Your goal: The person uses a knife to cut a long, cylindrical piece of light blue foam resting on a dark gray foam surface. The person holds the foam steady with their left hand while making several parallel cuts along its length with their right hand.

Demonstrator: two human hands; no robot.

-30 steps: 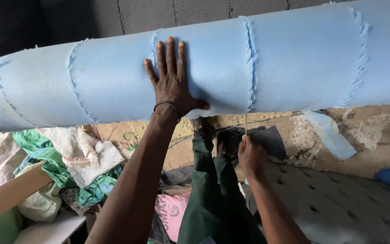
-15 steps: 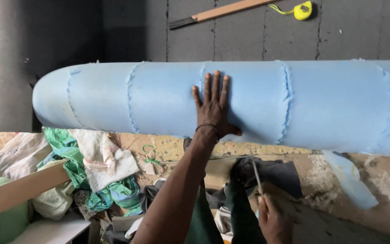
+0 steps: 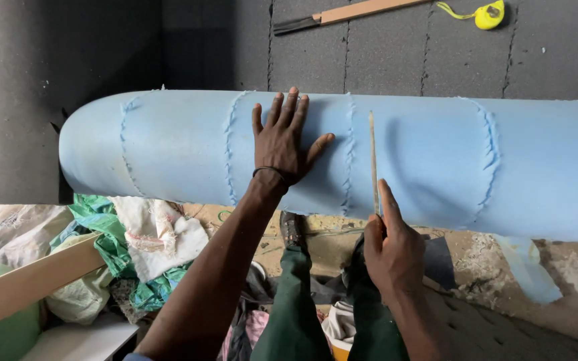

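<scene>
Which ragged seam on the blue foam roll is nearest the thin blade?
The ragged seam just left of the thin blade, between it and the left hand; others lie farther off.

Left hand (image 3: 282,144) on foam roll (image 3: 168,150), blade (image 3: 372,160) rightward

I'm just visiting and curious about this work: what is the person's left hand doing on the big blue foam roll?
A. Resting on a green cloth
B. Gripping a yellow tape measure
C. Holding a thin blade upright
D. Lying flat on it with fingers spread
D: the left hand lies flat with fingers spread on the blue foam roll, while the right hand holds the thin blade upright beside it.
</scene>
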